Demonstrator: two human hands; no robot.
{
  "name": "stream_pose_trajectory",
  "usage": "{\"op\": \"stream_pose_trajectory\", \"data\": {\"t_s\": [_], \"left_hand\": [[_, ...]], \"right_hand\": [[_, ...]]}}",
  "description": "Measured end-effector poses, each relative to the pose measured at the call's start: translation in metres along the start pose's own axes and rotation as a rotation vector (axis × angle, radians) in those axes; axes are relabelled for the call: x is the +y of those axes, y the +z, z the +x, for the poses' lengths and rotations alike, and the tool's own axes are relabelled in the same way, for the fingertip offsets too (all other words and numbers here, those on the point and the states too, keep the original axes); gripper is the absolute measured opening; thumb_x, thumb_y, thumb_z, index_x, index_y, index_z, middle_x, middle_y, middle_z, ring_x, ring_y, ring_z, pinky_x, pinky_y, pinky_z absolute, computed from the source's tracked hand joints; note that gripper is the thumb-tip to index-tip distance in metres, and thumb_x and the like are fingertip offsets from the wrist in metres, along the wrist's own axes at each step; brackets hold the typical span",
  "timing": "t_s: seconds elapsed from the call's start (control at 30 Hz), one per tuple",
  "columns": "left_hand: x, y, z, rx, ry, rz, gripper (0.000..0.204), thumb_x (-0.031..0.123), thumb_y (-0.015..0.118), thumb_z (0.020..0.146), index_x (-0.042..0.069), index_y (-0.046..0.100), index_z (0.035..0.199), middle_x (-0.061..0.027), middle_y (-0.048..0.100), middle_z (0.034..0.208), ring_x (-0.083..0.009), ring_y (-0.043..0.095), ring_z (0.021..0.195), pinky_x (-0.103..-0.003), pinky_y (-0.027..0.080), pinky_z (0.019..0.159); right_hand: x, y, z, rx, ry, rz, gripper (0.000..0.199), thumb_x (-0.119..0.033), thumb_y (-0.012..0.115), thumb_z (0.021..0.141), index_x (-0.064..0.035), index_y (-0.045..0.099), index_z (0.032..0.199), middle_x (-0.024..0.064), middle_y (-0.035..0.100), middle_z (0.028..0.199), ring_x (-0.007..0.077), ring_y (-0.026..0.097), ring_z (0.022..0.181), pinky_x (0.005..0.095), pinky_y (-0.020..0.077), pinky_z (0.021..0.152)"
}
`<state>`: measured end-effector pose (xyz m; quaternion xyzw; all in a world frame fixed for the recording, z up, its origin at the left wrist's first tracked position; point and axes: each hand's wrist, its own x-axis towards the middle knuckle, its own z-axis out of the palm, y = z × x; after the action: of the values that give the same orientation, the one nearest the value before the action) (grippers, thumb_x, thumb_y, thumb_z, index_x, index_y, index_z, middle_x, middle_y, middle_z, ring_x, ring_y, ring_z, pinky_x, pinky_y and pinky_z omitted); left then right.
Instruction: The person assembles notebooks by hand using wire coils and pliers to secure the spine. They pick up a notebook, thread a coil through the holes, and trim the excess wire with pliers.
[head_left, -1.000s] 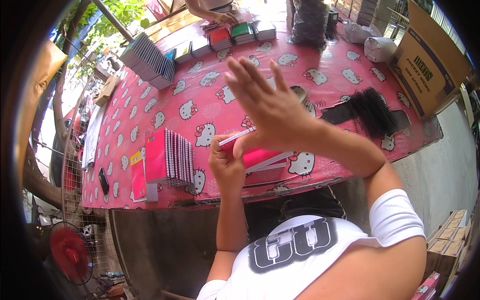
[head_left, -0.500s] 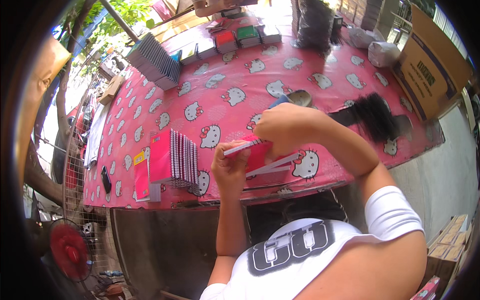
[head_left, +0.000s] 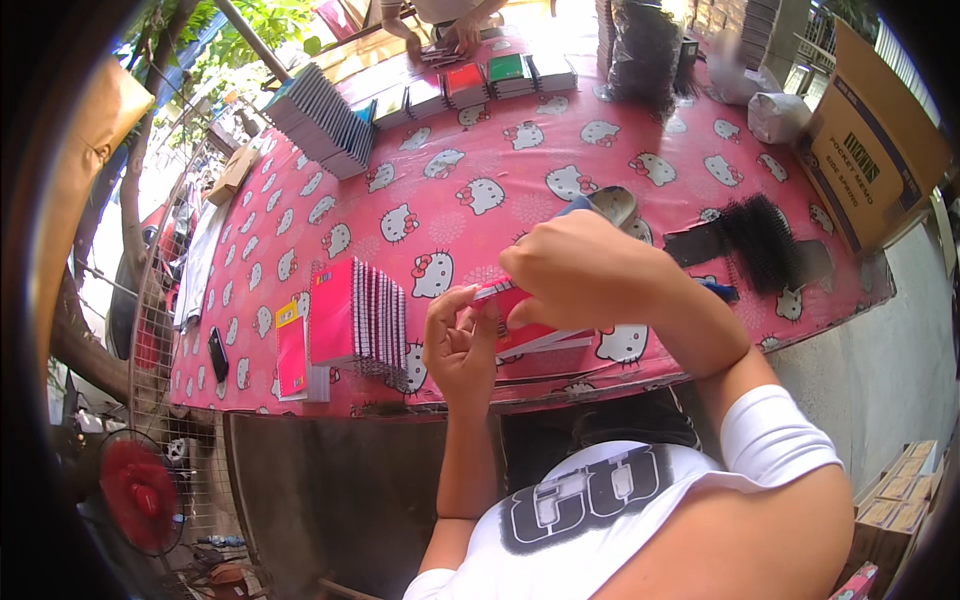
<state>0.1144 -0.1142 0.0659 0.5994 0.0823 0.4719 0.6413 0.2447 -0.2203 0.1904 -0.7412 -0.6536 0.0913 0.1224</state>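
My left hand (head_left: pixel 462 335) pinches the corner of a small pink-covered notebook (head_left: pixel 520 330) between thumb and fingers, near the table's front edge. Over the same notebook, my right hand (head_left: pixel 580 262) is bent down with its fingers curled closed at the notebook's upper edge. Whatever its fingertips hold is hidden behind the knuckles. White page edges show below the right hand. To the left stands a stack of pink spiral notebooks (head_left: pixel 335 310), with a lower pink notebook with a yellow label (head_left: pixel 290 350) beside it.
A pink patterned cloth covers the table (head_left: pixel 480 195). Black wire coils (head_left: pixel 765 240) lie at right, near a cardboard box (head_left: pixel 870 140). A grey round dish (head_left: pixel 615 205) sits beyond my right hand. Notebook stacks (head_left: pixel 325 125) and a phone (head_left: pixel 218 355) are left. Another person's hands (head_left: pixel 460 40) work at the far side.
My right hand has shifted slightly right and nearer, still over the notebook. Less of the notebook shows at my left fingers. Across the table, the other person's hands have come further into view.
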Motion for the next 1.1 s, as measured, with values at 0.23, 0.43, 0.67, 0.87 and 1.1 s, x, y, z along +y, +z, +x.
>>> {"op": "stream_pose_trajectory", "data": {"t_s": [0.23,0.43,0.67,0.87,1.1], "left_hand": [[0.008,-0.007,0.001,0.057,-0.120,0.024,0.033,-0.006,0.068,0.084,-0.005,0.060,0.116,-0.0104,0.066,0.102,-0.0144,0.065,0.089,-0.027,0.055,0.078],[0.013,-0.002,0.002,0.097,-0.185,-0.013,0.032,-0.010,0.069,0.080,-0.005,0.065,0.111,-0.0113,0.069,0.095,-0.0133,0.066,0.085,-0.025,0.053,0.078],[0.005,-0.002,-0.004,0.091,-0.125,-0.097,0.026,-0.011,0.068,0.080,-0.004,0.064,0.104,-0.0121,0.069,0.098,-0.0148,0.065,0.087,-0.024,0.052,0.080],[0.014,0.014,0.022,-0.033,0.045,-0.113,0.026,-0.008,0.072,0.079,0.002,0.060,0.099,-0.0145,0.068,0.099,-0.0184,0.066,0.090,-0.025,0.053,0.078],[0.032,0.021,-0.024,-0.279,0.493,0.569,0.028,-0.007,0.078,0.072,0.000,0.066,0.096,-0.0173,0.067,0.107,-0.0217,0.067,0.085,-0.031,0.056,0.074]], "right_hand": [[-0.011,-0.011,0.004,-0.029,-0.069,0.047,0.042,-0.038,0.076,0.073,0.0023,0.067,0.077,0.0185,0.066,0.076,0.0346,0.066,0.078,0.0439,0.0508,0.064],[-0.004,-0.003,0.018,-0.142,-0.078,-0.024,0.043,-0.037,0.077,0.071,0.0021,0.065,0.084,0.0171,0.066,0.074,0.0377,0.066,0.075,0.0439,0.0515,0.065],[0.023,0.020,-0.046,0.722,-0.119,0.181,0.046,-0.028,0.077,0.077,-0.0013,0.063,0.112,0.0178,0.065,0.112,0.0321,0.065,0.100,0.0394,0.0512,0.085],[0.112,0.110,-0.178,0.513,0.626,-0.146,0.062,-0.039,0.067,0.085,-0.0016,0.050,0.131,0.0177,0.051,0.134,0.0341,0.049,0.122,0.0447,0.0382,0.101],[0.106,0.156,-0.187,0.388,0.620,-0.457,0.058,-0.037,0.062,0.088,-0.0032,0.048,0.133,0.0171,0.050,0.131,0.0337,0.047,0.121,0.0524,0.0241,0.108]]}}
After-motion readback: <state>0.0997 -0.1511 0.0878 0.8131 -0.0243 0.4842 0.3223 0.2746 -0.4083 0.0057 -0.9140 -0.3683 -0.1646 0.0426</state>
